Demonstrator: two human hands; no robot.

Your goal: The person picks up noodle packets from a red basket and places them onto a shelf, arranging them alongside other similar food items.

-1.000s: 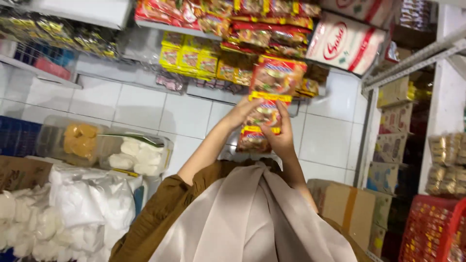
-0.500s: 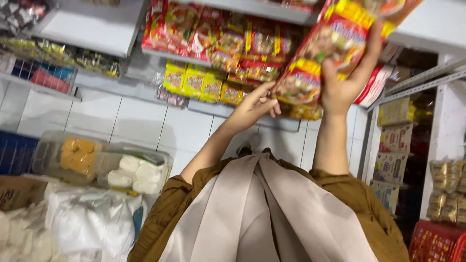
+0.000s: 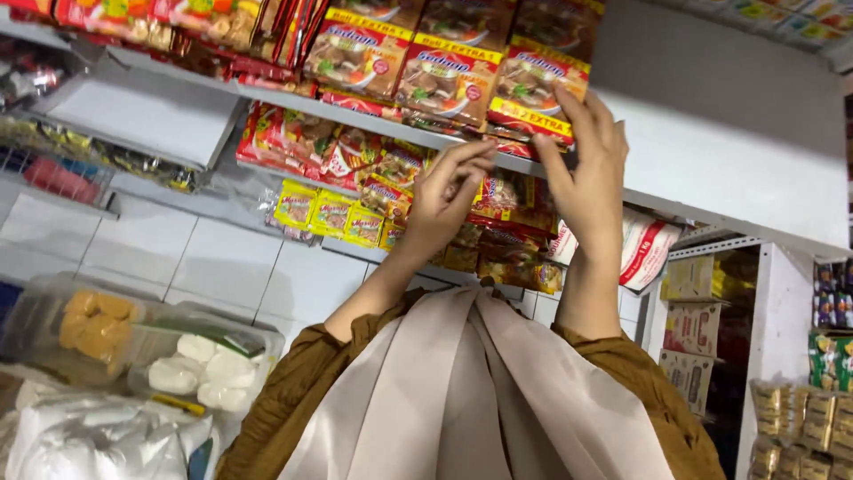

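Glossy red and yellow plastic, the packet [image 3: 536,89] stands at the right end of a row of like packets on the top shelf [image 3: 711,200], leaning forward over the shelf's front edge. The right hand [image 3: 582,169] is spread against it from below and in front, fingers [image 3: 577,111] open and pressed flat on its lower face, thumb under the bottom edge; it props the packet rather than closing around it. The left hand [image 3: 444,200] sits just beside and lower, fingers curled and pinched together near the shelf edge. I cannot tell whether it has hold of anything or only touches the packets there.

To the left of the grip stand two matching packets [image 3: 400,58], touching each other and tilted the same way. Below the grip, a lower shelf carries smaller red packs and a line of yellow sachets [image 3: 329,213].

The risk, as I judge it, is slippage: the film is slick, the hold is a flat push overhead, and if the palm drops away the packet could tip off the edge. A nudge sideways could also set the neighbours sliding, since they lean together. Anything falling would land near the plastic tubs [image 3: 133,342] down to the left.
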